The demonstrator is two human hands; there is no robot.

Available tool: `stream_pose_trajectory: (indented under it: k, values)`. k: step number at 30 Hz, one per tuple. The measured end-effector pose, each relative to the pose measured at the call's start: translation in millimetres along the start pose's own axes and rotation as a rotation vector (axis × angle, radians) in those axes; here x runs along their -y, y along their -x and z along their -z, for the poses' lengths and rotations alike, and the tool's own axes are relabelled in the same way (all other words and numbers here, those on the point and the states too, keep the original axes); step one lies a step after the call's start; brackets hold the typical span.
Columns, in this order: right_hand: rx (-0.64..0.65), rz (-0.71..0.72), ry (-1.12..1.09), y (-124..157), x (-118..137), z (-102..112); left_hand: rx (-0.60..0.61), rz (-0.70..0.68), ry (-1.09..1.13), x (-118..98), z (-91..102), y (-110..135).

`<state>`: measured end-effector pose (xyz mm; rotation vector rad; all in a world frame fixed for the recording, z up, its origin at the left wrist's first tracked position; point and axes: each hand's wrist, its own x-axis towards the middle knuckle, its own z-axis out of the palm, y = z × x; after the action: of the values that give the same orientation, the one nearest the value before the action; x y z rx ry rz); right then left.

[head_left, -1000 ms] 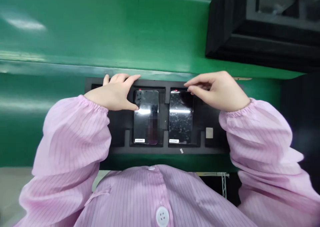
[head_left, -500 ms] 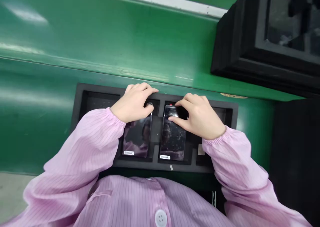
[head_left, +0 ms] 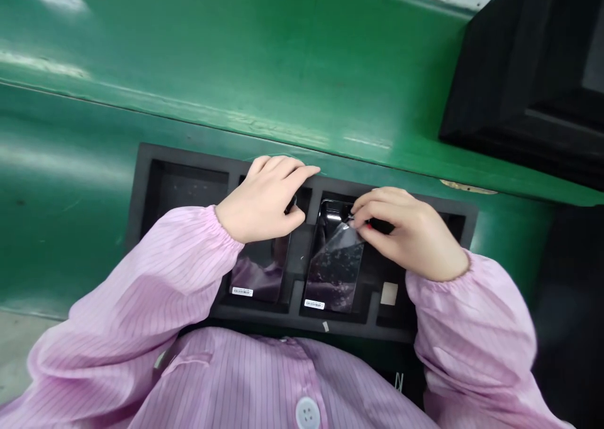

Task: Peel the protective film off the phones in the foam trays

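A black foam tray (head_left: pixel 189 153) with several pockets lies in front of me. Two dark glossy phone screens sit in its pockets, each with a white barcode label at the near end. My right hand (head_left: pixel 408 231) pinches the corner of a clear protective film (head_left: pixel 337 237), which is partly lifted from the right phone screen (head_left: pixel 333 284); a red tab shows by the fingertips. My left hand (head_left: pixel 267 199) rests over the far end of the left phone screen (head_left: pixel 259 268), thumb and fingers apart, and hides that end.
A stack of black foam trays (head_left: pixel 514 83) stands at the right back on the green table (head_left: pixel 212 58). A pale square piece (head_left: pixel 389 294) lies in the right pocket. A small white scrap (head_left: pixel 325 326) is on the tray's near rim.
My right hand has moved right, pulling the film's far corner up and off the right screen. My left hand stays over the left screen. The view has shifted a little.
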<state>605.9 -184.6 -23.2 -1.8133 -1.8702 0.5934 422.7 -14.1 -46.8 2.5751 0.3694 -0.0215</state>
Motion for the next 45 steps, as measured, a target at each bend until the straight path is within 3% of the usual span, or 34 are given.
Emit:
stream_pose_trajectory:
  k: [3,11,17,22,33,41,45]
  values:
    - [0.030,-0.065,-0.144,7,-5,12,0.017,0.002,-0.003,2,0.6,0]
    - [0.027,-0.158,-0.181,8,-8,18,0.039,0.007,0.005,4,1.5,0]
    - [0.040,-0.161,-0.179,7,-7,20,-0.076,-0.015,-0.048,-16,-2.5,5]
    - [0.036,-0.154,-0.187,8,-8,20,-0.096,-0.047,-0.089,-30,-13.5,4]
    - [0.045,-0.151,-0.228,8,-10,17,-0.051,-0.008,0.065,-23,-17.5,-5]
    - [0.102,-0.152,-0.174,8,-13,20,-0.155,-0.053,0.180,-23,-20.2,-4]
    - [0.110,-0.197,-0.206,8,-11,20,-0.141,-0.070,0.292,-28,-20.6,-3]
